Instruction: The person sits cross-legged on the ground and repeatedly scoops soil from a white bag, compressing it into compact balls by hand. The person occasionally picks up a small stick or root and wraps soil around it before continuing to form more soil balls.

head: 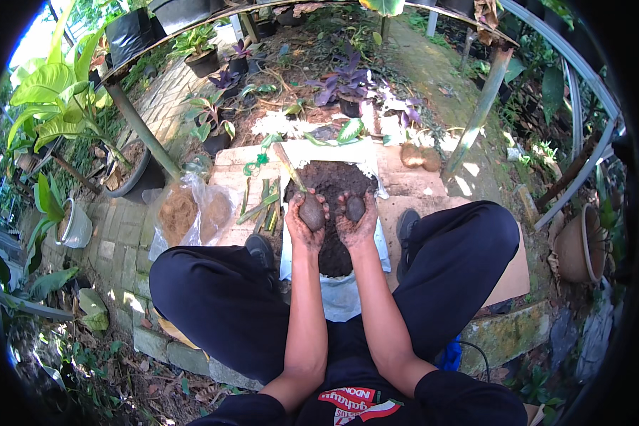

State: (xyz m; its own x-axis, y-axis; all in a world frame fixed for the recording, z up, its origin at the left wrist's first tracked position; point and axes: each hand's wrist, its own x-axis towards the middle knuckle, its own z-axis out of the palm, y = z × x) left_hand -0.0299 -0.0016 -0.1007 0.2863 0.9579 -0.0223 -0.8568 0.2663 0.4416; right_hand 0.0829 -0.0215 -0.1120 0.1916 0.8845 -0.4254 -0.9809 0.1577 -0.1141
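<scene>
In my left hand (298,226), palm up and smeared with soil, rests a dark rounded ball of soil (312,212). A pale stem (290,166) reaches away from the ball's far side; whether it is fixed in the ball, I cannot tell. My right hand (358,230), also muddy, cups a smaller dark ball (355,208) with its fingers curled around it. Both hands are side by side over a heap of dark soil (336,258), which lies on a white plastic sack (289,258) between my legs.
Cardboard (412,178) lies under the sack. To the left are cut green leaf strips (266,205), green twine (255,165) and clear bags of brown fibre (177,210). Two brown fibrous balls (420,157) sit at the right. Potted plants (350,106) and bamboo posts (479,112) stand around.
</scene>
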